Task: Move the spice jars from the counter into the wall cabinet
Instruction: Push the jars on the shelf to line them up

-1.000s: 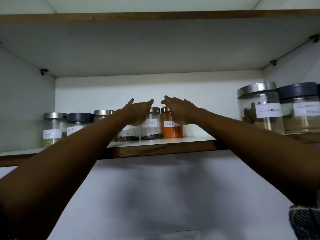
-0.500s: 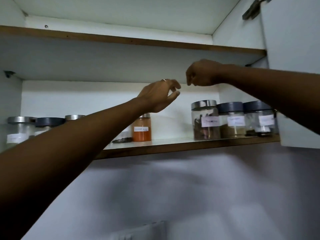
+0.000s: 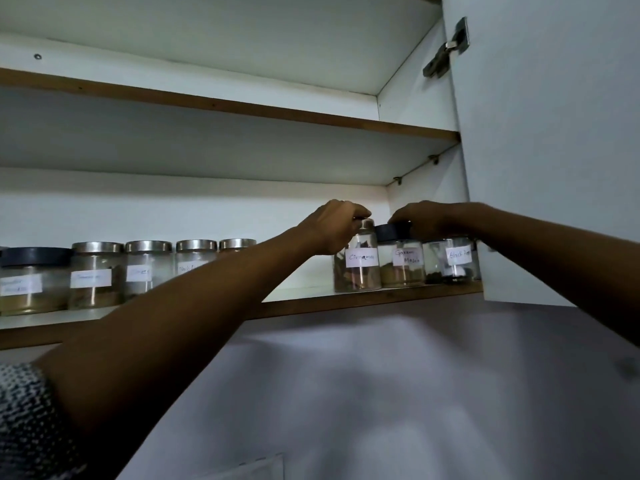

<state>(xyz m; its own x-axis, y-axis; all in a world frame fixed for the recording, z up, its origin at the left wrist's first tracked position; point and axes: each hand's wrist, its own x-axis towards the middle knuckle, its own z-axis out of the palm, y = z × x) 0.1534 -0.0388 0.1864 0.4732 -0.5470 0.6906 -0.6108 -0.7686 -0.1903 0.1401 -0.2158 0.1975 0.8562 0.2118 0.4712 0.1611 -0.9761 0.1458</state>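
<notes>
Both hands are reaching up into the wall cabinet [image 3: 419, 98], working on the group of 3 jars standing at the right end of the lower shelf [image 3: 346, 301]. The left hand [image 3: 334, 226] is curling its fingers over the steel lid of the cinnamon jar [image 3: 358, 266], gripping it from above and from the left. The right hand [image 3: 424, 220] is curling over the dark lid of the garam masala jar [image 3: 401, 263], coming at it from the right, with the forearm passing above the black pepper jar [image 3: 453, 261] by the open cabinet door [image 3: 554, 150]. All 3 jars are standing upright, long axes vertical, side by side and apparently touching, near the shelf's front edge. The relation that matters is that each jar is sitting directly under its own hand, the cinnamon jar nearer the left arm and the garam masala nearer the right, so any push back or sideways would likely be going along the shelf rather than lifting. A second row of 5 labelled jars [image 3: 93, 273] is standing well apart at the left end of the same shelf. Judging from this, the jars seem already stored and the hands are probably just squaring them up.
</notes>
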